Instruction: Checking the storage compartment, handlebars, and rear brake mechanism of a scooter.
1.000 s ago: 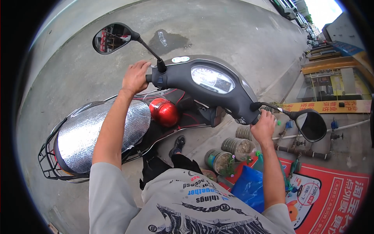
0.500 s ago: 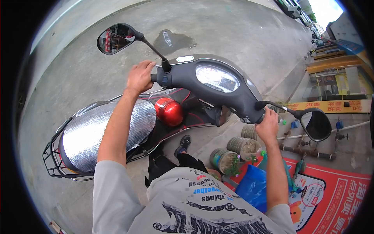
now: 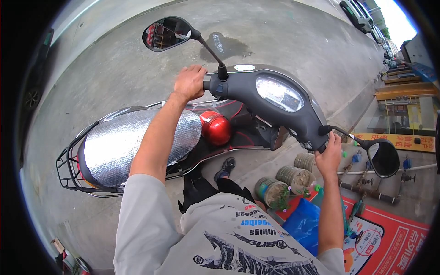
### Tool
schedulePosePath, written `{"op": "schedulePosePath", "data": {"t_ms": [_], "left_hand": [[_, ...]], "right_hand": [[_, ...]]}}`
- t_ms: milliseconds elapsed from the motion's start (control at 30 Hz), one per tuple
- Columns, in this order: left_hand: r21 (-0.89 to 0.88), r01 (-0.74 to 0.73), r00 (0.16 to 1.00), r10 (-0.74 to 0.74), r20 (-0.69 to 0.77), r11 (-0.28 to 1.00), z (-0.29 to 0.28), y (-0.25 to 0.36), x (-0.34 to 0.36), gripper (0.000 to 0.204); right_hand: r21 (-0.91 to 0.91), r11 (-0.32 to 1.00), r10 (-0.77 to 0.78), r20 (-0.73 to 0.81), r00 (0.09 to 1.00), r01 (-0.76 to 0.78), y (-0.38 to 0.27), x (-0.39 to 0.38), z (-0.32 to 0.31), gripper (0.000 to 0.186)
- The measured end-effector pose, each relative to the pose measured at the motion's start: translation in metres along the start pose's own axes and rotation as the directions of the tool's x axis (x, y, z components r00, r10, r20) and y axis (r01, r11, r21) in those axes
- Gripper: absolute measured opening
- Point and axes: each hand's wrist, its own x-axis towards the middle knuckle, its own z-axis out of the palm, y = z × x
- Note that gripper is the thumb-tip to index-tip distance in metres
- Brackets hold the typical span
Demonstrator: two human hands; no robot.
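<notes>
I stand beside a dark scooter [image 3: 243, 87] and hold both ends of its handlebar. My left hand [image 3: 189, 83] is wrapped round the far left grip, next to the stem of the left mirror [image 3: 167, 34]. Closed on the right grip is my right hand [image 3: 329, 157], close by the right mirror [image 3: 383, 158]. Between the grips lies the bright instrument panel [image 3: 280, 94]. A silver foil cover [image 3: 137, 142] lies over the seat, and a shiny red helmet [image 3: 216, 128] sits just in front of it. The handlebar is turned at an angle to the body.
Cut plastic bottles with soil and plants [image 3: 293, 178] stand at my right, near a blue plastic bag [image 3: 302, 220]. Pipes with valves [image 3: 369, 190] and a red sign sheet [image 3: 398, 238] lie beyond. A black rear rack [image 3: 68, 172] juts out at the scooter's back.
In the view, the scooter and both hands have shifted to the right, the left mirror also a little upward. Both hands keep their hold on the grips.
</notes>
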Motion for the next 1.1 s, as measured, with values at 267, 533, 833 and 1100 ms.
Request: {"op": "schedulePosePath", "data": {"t_ms": [267,533,833,1100], "left_hand": [[0.018,-0.013,0.999,0.013,-0.031,1.0,0.006,0.0,0.004,0.035],[-0.048,-0.042,0.993,0.036,-0.115,0.998,0.003,-0.01,-0.003,0.054],[0.004,-0.011,0.999,0.011,-0.041,1.0,0.012,-0.005,-0.002,0.036],[0.008,0.008,1.0,-0.007,-0.02,1.0,0.007,-0.004,-0.003,0.038]], "right_hand": [[0.114,0.993,-0.036,-0.033,0.999,0.039,-0.001,-0.013,0.015,0.071],[0.207,0.978,0.028,-0.032,0.999,-0.021,-0.017,-0.021,0.022,0.078],[0.032,0.999,-0.013,-0.094,0.996,0.016,0.027,-0.032,0.05,0.071],[0.065,0.998,0.0,-0.048,0.999,0.003,0.03,-0.026,0.051,0.071]]}}
